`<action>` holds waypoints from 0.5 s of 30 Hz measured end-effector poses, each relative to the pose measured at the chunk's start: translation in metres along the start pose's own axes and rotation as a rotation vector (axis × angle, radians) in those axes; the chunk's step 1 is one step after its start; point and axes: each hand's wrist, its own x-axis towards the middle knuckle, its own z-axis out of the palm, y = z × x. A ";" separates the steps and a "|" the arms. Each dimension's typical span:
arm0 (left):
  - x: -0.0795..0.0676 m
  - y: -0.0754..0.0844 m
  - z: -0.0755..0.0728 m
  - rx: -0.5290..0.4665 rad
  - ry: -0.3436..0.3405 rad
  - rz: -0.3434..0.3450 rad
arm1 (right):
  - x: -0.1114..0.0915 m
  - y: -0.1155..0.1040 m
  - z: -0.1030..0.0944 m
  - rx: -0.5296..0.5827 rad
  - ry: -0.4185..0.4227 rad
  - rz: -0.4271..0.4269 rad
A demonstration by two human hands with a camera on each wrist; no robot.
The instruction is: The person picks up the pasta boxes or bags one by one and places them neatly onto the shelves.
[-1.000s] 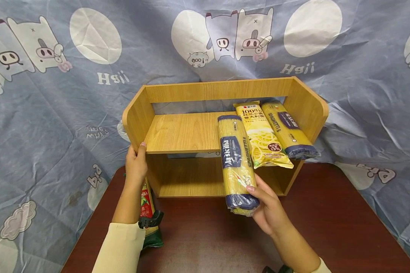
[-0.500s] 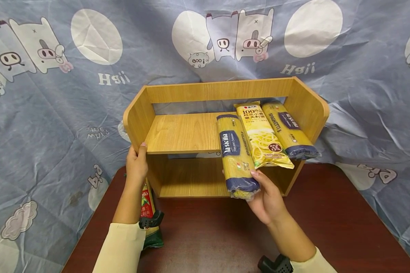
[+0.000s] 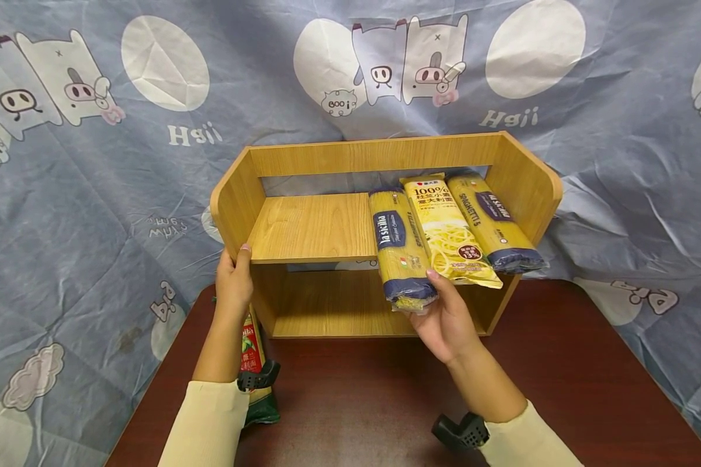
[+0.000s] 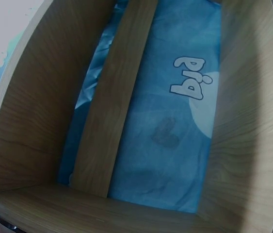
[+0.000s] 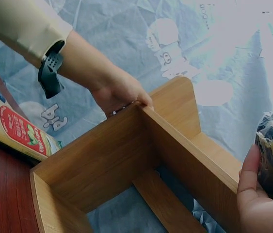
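Note:
My right hand (image 3: 446, 324) grips the near end of a spaghetti pack (image 3: 393, 243) with blue bands. Most of that pack lies on the upper board of a wooden shelf (image 3: 309, 224), its near end jutting past the front edge. To its right lie a yellow pasta bag (image 3: 444, 227) and another blue-banded spaghetti pack (image 3: 491, 220). My left hand (image 3: 233, 279) holds the shelf's left side panel, thumb at the front edge; the right wrist view shows this left hand (image 5: 119, 94) at the panel too. In the left wrist view only the shelf's lower compartment (image 4: 112, 141) shows.
A red and green pasta bag (image 3: 257, 370) lies on the dark red table (image 3: 350, 402), left of the shelf and partly behind my left arm. A patterned grey-blue cloth (image 3: 245, 65) hangs behind. The shelf's lower compartment (image 3: 327, 301) has an open front.
My right hand has moved away from me and slightly left, sliding the spaghetti pack farther back onto the upper board. My left hand stays on the side panel.

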 end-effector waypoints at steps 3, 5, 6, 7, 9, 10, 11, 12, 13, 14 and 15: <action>0.001 -0.001 0.001 0.008 -0.004 0.000 | 0.001 0.000 0.000 -0.020 0.011 0.007; 0.001 -0.001 0.001 0.010 -0.006 0.001 | 0.000 0.001 -0.001 -0.043 -0.002 0.019; 0.001 -0.001 0.001 0.009 -0.007 0.001 | -0.001 0.001 -0.001 -0.053 -0.016 0.023; 0.001 -0.001 0.001 0.008 -0.006 0.004 | -0.002 0.001 -0.002 -0.066 -0.036 0.023; 0.001 -0.001 0.001 0.007 -0.003 0.006 | -0.005 0.002 -0.003 -0.102 -0.071 0.024; 0.001 -0.001 0.000 0.011 0.000 0.007 | -0.007 0.003 -0.003 -0.129 -0.087 0.020; 0.001 -0.001 0.000 0.012 0.001 0.006 | -0.009 0.004 -0.003 -0.162 -0.097 0.013; 0.001 -0.001 0.000 0.012 0.001 0.008 | -0.011 0.005 -0.003 -0.196 -0.104 0.004; 0.001 -0.001 0.000 0.010 0.001 0.012 | -0.012 0.006 -0.004 -0.231 -0.107 -0.005; 0.001 -0.001 0.000 0.008 0.001 0.012 | -0.014 0.007 -0.003 -0.268 -0.102 -0.013; 0.001 -0.001 0.000 0.007 0.003 0.014 | -0.015 0.008 -0.004 -0.304 -0.096 -0.022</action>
